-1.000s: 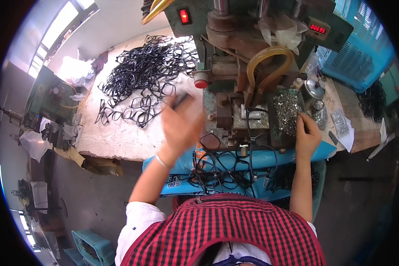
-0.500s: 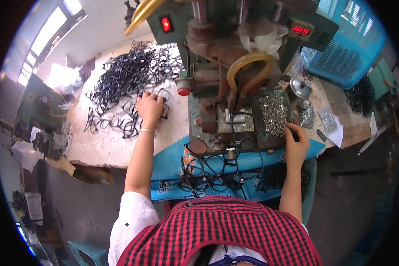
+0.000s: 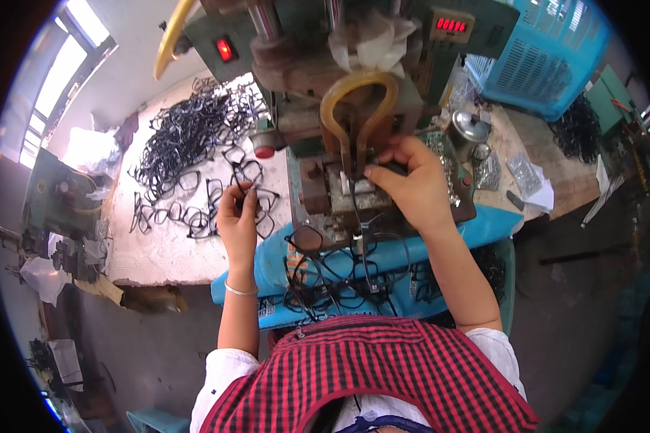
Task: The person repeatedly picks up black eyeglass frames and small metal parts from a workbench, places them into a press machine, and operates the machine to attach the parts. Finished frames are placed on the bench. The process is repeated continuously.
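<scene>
My left hand (image 3: pixel 237 216) pinches a black eyeglass frame (image 3: pixel 247 171) between thumb and fingers, over the white tabletop beside the pile of frames. My right hand (image 3: pixel 415 186) reaches in to the press's metal fixture (image 3: pixel 361 200), thumb and fingertips closed together just beside the lower ends of a yellow hose loop (image 3: pixel 330 115). Whatever those fingertips hold is too small or hidden to make out. Another black eyeglass frame (image 3: pixel 365 227) hangs with one part at the fixture and the rest down in front of it.
A large heap of black frames (image 3: pixel 188 130) covers the left table. Small metal parts (image 3: pixel 451 173) lie right of the fixture, near a lidded metal pot (image 3: pixel 471 126) and a blue plastic crate (image 3: pixel 538 61). More frames lie on a blue sheet (image 3: pixel 448 234) in front of me.
My right hand has moved left from the small metal parts to the fixture. My left hand has drawn nearer, lifting a frame off the pile. The view has shifted slightly.
</scene>
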### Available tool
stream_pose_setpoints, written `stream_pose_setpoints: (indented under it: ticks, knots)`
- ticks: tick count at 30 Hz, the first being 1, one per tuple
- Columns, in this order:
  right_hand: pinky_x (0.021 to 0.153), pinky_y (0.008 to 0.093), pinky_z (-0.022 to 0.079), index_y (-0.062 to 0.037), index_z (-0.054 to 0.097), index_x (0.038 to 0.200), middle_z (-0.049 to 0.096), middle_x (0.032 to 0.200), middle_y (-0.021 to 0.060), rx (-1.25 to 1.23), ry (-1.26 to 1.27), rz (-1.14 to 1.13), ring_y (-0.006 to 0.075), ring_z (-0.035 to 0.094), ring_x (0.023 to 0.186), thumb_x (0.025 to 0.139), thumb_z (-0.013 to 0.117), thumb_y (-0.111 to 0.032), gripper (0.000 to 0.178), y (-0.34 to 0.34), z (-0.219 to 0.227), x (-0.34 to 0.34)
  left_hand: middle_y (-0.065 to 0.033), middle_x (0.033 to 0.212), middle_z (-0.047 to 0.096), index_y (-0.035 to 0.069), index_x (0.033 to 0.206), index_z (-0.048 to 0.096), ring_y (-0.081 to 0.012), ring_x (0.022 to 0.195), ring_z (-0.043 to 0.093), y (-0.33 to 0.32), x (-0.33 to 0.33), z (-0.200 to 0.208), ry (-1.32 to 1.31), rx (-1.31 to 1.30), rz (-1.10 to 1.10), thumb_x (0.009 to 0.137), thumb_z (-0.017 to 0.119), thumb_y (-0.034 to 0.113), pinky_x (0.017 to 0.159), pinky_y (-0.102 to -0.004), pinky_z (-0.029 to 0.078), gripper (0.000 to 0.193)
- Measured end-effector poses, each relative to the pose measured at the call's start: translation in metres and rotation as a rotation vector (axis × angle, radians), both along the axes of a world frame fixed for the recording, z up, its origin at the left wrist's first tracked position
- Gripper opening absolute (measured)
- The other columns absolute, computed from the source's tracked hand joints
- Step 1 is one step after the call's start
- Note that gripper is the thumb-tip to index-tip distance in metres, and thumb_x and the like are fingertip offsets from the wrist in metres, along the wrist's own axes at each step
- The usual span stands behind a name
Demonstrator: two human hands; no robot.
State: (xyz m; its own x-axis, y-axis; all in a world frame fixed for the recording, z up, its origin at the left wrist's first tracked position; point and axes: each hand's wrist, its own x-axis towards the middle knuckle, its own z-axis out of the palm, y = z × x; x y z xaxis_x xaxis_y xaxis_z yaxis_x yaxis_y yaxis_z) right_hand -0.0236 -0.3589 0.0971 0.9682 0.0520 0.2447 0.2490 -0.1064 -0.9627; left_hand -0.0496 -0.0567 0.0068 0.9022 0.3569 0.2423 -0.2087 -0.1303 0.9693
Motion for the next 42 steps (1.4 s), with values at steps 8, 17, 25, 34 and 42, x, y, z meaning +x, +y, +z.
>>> stream_pose_setpoints:
  ticks: [8,17,25,34,42]
  knots:
    - [0.083,0.0255,0.052,0.0054,0.053,0.131,0.072,0.095,0.0085,0.380,0.086,0.124,0.0132,0.067,0.092,0.082,0.077,0.003,0.054,0.018,0.002,-0.003,-0.0161,0.107,0.063,0.000,0.112,0.050,-0.0208,0.095,0.065,-0.062,-0.012,0.134,-0.770,-0.031,-0.271,0.094,0.063,-0.010,0.083,-0.0339,0.061,0.024]
    - [0.098,0.0291,0.048,0.0042,0.049,0.138,0.069,0.120,0.0124,0.309,-0.015,0.084,0.0157,0.066,0.108,0.088,0.065,0.005,0.052,0.018,0.016,-0.032,-0.0141,0.089,0.065,-0.002,0.098,0.059,-0.0260,0.086,0.068,-0.082,-0.014,0.122,-0.727,0.119,-0.330,0.083,0.065,-0.018,0.076,-0.0365,0.056,0.023]
    - [0.108,0.0529,0.044,-0.0098,0.078,0.102,0.062,0.129,0.0255,-0.913,-0.265,-0.491,0.0448,0.049,0.135,0.080,0.079,-0.016,0.023,-0.077,-0.086,-0.002,-0.0074,0.105,0.076,0.010,0.090,0.068,-0.0205,0.084,0.073,-0.102,-0.008,0.103,-1.092,0.925,-0.514,0.078,0.072,0.010,0.062,-0.0299,0.056,0.012]
    - [0.105,0.0486,0.047,-0.0047,0.077,0.090,0.070,0.117,0.0203,-0.771,-0.359,-0.524,0.0393,0.059,0.125,0.081,0.077,-0.010,0.010,-0.080,-0.096,-0.001,-0.0089,0.112,0.074,0.008,0.101,0.067,-0.0280,0.096,0.074,-0.103,-0.022,0.084,-0.971,0.870,-0.515,0.078,0.079,0.005,0.086,-0.0388,0.062,0.026]
    - [0.079,0.0430,0.053,-0.0067,0.075,0.094,0.073,0.094,0.0122,-0.678,-0.333,-0.626,0.0335,0.068,0.090,0.088,0.073,-0.011,0.008,-0.076,-0.086,-0.011,-0.0124,0.113,0.073,0.004,0.101,0.072,-0.0287,0.109,0.069,-0.021,-0.053,0.096,-0.608,0.737,0.419,0.088,0.071,-0.002,0.097,-0.0380,0.051,0.014]
